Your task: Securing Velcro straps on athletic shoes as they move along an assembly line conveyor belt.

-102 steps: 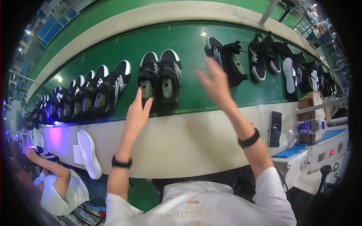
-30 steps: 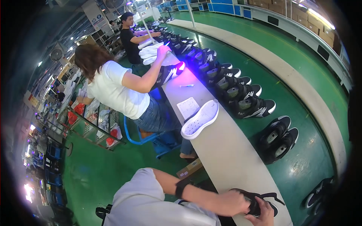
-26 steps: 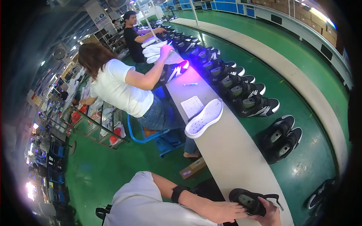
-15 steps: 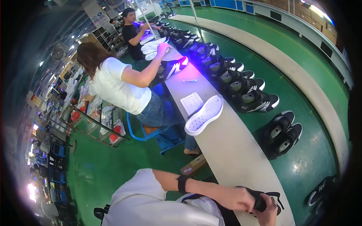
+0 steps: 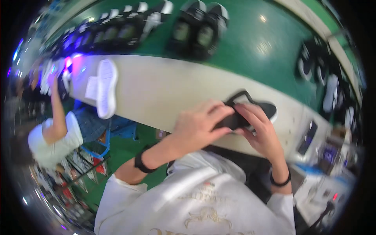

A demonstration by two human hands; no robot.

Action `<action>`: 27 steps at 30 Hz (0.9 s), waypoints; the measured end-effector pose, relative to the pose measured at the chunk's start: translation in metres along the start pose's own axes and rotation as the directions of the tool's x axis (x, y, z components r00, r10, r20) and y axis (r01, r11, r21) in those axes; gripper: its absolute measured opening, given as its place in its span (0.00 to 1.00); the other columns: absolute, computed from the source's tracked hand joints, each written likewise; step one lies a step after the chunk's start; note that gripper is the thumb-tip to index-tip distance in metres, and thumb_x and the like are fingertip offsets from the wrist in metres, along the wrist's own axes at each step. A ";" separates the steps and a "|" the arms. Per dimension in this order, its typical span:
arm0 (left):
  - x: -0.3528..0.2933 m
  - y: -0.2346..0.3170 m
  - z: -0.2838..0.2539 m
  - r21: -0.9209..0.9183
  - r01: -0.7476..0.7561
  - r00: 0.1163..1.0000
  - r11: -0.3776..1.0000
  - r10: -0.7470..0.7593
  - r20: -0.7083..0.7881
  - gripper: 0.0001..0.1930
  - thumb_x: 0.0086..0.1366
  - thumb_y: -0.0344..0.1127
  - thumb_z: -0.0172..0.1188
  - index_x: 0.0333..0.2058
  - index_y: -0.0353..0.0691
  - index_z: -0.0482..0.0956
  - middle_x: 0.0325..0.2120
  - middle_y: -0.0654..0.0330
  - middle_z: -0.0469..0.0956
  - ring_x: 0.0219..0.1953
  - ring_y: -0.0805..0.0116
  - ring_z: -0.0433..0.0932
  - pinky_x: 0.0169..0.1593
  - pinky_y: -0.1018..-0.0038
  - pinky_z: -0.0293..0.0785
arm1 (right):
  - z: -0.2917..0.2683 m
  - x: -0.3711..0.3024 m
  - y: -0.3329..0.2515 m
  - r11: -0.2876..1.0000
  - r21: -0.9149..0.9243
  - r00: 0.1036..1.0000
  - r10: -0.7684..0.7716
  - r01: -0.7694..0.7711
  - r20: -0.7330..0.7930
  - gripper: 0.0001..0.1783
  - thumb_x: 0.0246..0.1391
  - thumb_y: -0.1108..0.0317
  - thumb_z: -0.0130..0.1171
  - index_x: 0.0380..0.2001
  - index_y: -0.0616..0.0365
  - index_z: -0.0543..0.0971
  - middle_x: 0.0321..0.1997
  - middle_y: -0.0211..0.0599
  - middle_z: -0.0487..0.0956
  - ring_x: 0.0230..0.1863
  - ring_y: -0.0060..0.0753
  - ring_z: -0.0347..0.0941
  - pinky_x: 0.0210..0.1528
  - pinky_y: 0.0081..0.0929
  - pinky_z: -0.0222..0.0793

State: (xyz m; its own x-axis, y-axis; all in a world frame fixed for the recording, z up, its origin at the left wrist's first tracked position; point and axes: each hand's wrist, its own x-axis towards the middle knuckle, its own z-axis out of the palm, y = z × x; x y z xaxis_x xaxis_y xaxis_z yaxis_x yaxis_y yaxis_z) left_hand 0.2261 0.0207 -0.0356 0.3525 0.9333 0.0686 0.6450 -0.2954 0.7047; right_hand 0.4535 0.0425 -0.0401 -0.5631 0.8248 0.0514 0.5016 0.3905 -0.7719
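Observation:
A black shoe (image 5: 265, 108) lies on the pale bench (image 5: 156, 90), its rounded toe pointing right and a black strap loop standing up on its far side. My left hand (image 5: 201, 123) grips the heel end with bent fingers, the thumb along the near side. My right hand (image 5: 258, 131) closes over the middle, its fingers on top and the thumb on the near side. Between them the hands hide much of the shoe. Both wrists wear black bands. Motion blurs the picture slightly.
Further left on the bench, a white shoe sole (image 5: 106, 88) lies by a white paper (image 5: 91, 87). Black-and-white shoes (image 5: 205, 33) line the far side, with more shoes (image 5: 311, 60) at right. A dark flat object (image 5: 307, 137) lies rightward. A co-worker (image 5: 55, 131) sits left.
My view has swung rightward, so the bench now runs across the picture and the co-worker is at the far left. Both hands remain on the black shoe.

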 end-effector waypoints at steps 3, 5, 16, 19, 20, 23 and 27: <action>-0.014 -0.009 -0.001 -0.031 -0.151 0.973 0.988 0.143 -0.181 0.27 0.51 0.30 0.71 0.52 0.41 0.75 0.43 0.58 0.80 0.38 0.57 0.81 0.34 0.67 0.78 | -0.001 0.000 0.007 0.995 0.094 0.996 0.035 -0.042 0.077 0.36 0.41 0.73 0.72 0.58 0.58 0.75 0.59 0.43 0.73 0.56 0.50 0.69 0.57 0.40 0.69; -0.047 -0.001 -0.002 0.045 -0.138 0.978 0.989 0.143 -0.150 0.26 0.53 0.30 0.71 0.52 0.40 0.76 0.39 0.58 0.81 0.34 0.59 0.82 0.32 0.69 0.78 | -0.001 -0.011 0.019 0.984 0.176 0.999 -0.002 -0.005 0.038 0.34 0.42 0.73 0.71 0.58 0.59 0.76 0.57 0.41 0.75 0.53 0.48 0.70 0.55 0.39 0.69; -0.040 0.017 0.029 -0.469 0.489 0.850 0.736 -0.281 0.446 0.20 0.63 0.35 0.65 0.50 0.31 0.73 0.24 0.55 0.81 0.21 0.64 0.81 0.26 0.72 0.75 | 0.005 -0.014 0.033 0.941 0.337 0.998 -0.043 0.023 0.052 0.25 0.51 0.71 0.65 0.55 0.62 0.78 0.57 0.43 0.77 0.55 0.50 0.71 0.58 0.38 0.67; -0.024 0.027 0.035 -0.266 0.558 0.757 0.786 -0.351 0.551 0.17 0.65 0.37 0.62 0.47 0.32 0.75 0.19 0.54 0.79 0.18 0.59 0.79 0.24 0.67 0.75 | 0.005 -0.013 0.038 0.924 0.382 0.999 -0.032 0.016 0.035 0.24 0.52 0.71 0.64 0.54 0.63 0.78 0.57 0.44 0.77 0.55 0.51 0.72 0.58 0.38 0.68; -0.028 0.023 0.041 -0.204 0.391 0.861 0.898 -0.278 0.425 0.14 0.65 0.33 0.62 0.47 0.33 0.76 0.17 0.55 0.77 0.16 0.63 0.77 0.22 0.69 0.73 | 0.004 -0.013 0.039 0.924 0.381 0.999 -0.031 0.015 0.036 0.24 0.52 0.71 0.64 0.54 0.63 0.78 0.57 0.44 0.77 0.55 0.51 0.72 0.58 0.38 0.68; -0.045 0.017 0.049 -0.014 0.140 0.957 0.990 -0.132 0.257 0.12 0.63 0.29 0.63 0.46 0.35 0.78 0.15 0.56 0.75 0.14 0.63 0.75 0.20 0.69 0.71 | 0.006 -0.013 0.041 0.939 0.327 0.994 -0.107 0.108 -0.023 0.28 0.40 0.91 0.55 0.49 0.63 0.78 0.55 0.45 0.77 0.52 0.51 0.72 0.47 0.36 0.73; -0.057 0.011 0.035 0.075 0.080 0.960 0.994 -0.097 0.263 0.10 0.62 0.33 0.60 0.40 0.35 0.79 0.15 0.50 0.76 0.17 0.49 0.78 0.23 0.59 0.75 | 0.015 -0.021 0.026 0.942 0.321 0.995 -0.096 0.095 -0.012 0.26 0.42 0.91 0.55 0.48 0.64 0.78 0.55 0.45 0.77 0.52 0.52 0.73 0.49 0.38 0.73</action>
State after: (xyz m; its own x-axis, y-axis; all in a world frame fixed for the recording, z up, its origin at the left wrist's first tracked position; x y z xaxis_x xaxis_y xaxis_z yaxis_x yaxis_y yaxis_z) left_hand 0.2367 -0.0433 -0.0564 0.4542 0.8709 -0.1880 0.7200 -0.2345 0.6532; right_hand 0.4686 0.0290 -0.0708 -0.6004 0.7885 0.1331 0.2081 0.3147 -0.9261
